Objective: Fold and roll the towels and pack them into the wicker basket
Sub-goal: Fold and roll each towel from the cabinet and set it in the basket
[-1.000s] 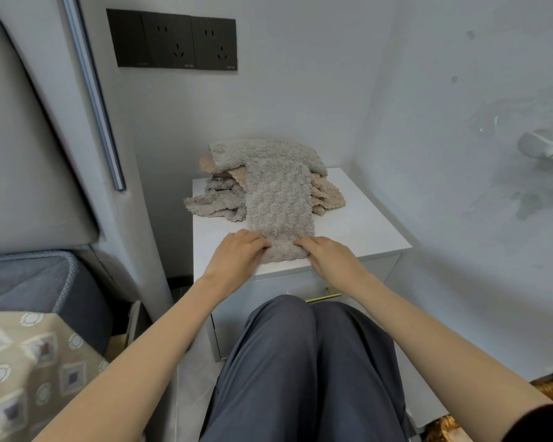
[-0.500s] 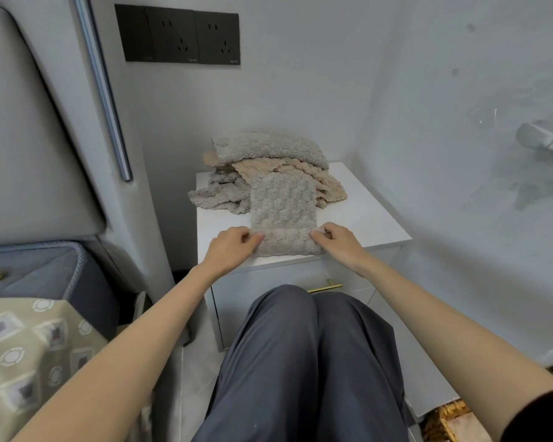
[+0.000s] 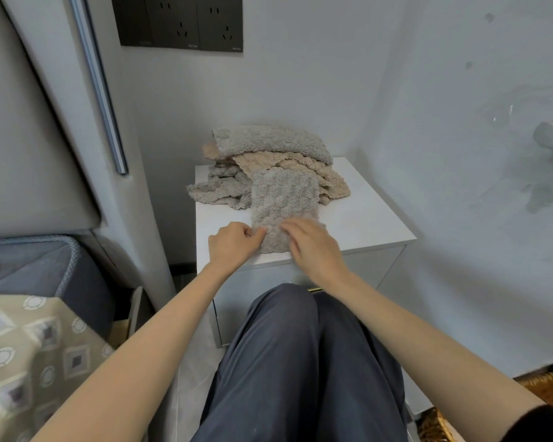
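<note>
A grey towel (image 3: pixel 283 199) folded into a narrow strip lies lengthwise on the white bedside cabinet (image 3: pixel 364 221), its near end turned up into a small roll. My left hand (image 3: pixel 233 245) pinches the roll's left end. My right hand (image 3: pixel 313 247), blurred by motion, rests over the roll's right side with fingers curled on it. Behind the strip is a heap of grey and beige towels (image 3: pixel 268 154). A sliver of the wicker basket (image 3: pixel 434 425) shows at the bottom right, by my right arm.
The cabinet stands in a wall corner, with black wall sockets (image 3: pixel 179 22) above it. A padded headboard (image 3: pixel 29 122) and a bed with a patterned cover (image 3: pixel 29 362) are on the left. My knees in dark trousers (image 3: pixel 300 362) sit just before the cabinet front.
The far part of the strip came off the heap and now lies shorter on the cabinet. Both hands rolled the near end forward; my right hand has shifted left over the roll.
</note>
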